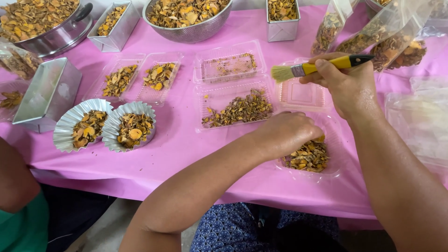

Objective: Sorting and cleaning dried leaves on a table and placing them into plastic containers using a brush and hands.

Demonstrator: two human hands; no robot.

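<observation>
A yellow-handled brush [322, 66] is held in the closed grip of the right hand [347, 86], bristles pointing left above an empty clear tray [301, 95]. The left hand [287, 133] is curled shut over dried orange-brown pieces in a clear tray [310, 156] at the near edge of the pink-covered desk [186, 144]; what its grip encloses cannot be told.

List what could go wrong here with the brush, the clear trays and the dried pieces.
1. The left hand reaches into the near clear tray, which sits close to the table edge; a push might slide it off.
2. The right hand holds the brush above the open trays; a sweep could flick pieces onto the pink cover.
</observation>
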